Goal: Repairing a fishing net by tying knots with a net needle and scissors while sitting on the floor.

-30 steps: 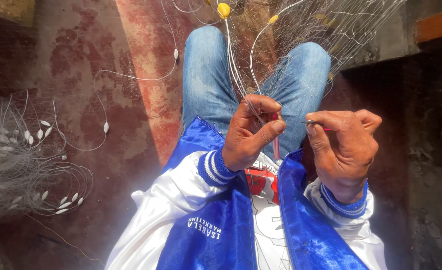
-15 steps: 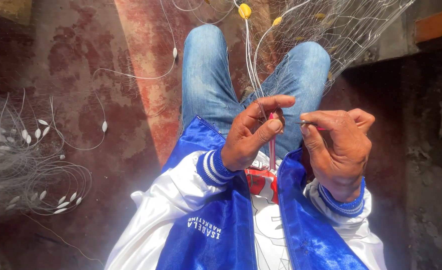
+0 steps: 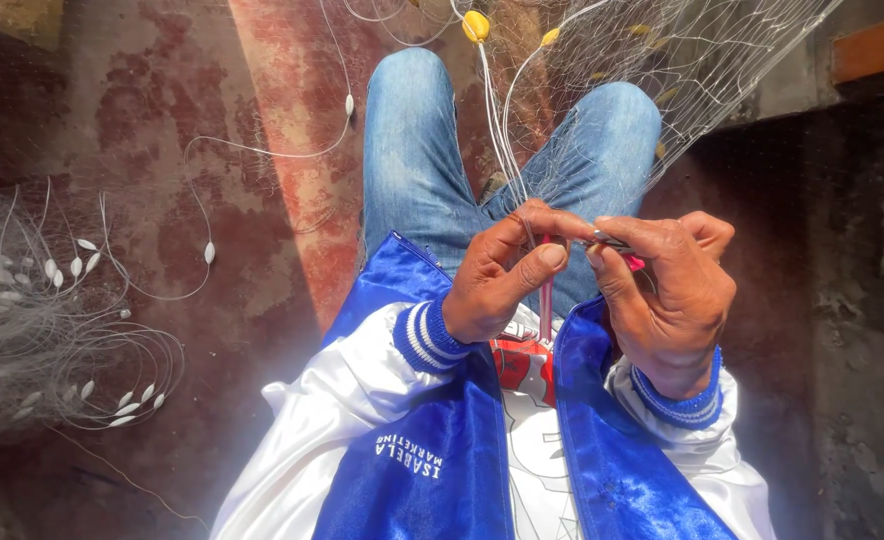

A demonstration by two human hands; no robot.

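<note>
I sit with blue-jeaned knees (image 3: 417, 150) up, wearing a blue and white jacket. My left hand (image 3: 502, 275) pinches white net cords (image 3: 497, 130) between thumb and fingers, just above my lap. My right hand (image 3: 667, 295) grips a thin pink netting needle (image 3: 622, 255) whose tip meets the left fingers. A fine white fishing net (image 3: 682, 60) stretches from my hands up to the top right. A yellow float (image 3: 476, 26) hangs on the cord above my knees.
A heap of net with several small white floats (image 3: 42, 330) lies on the reddish, stained floor at the left. A loose white line (image 3: 262, 150) curls across the floor. A dark wall and an orange plank (image 3: 872, 45) stand at the right.
Both hands stay together at the cords. The left fingers have shifted their pinch and the yellow float has moved slightly rightward in view.
</note>
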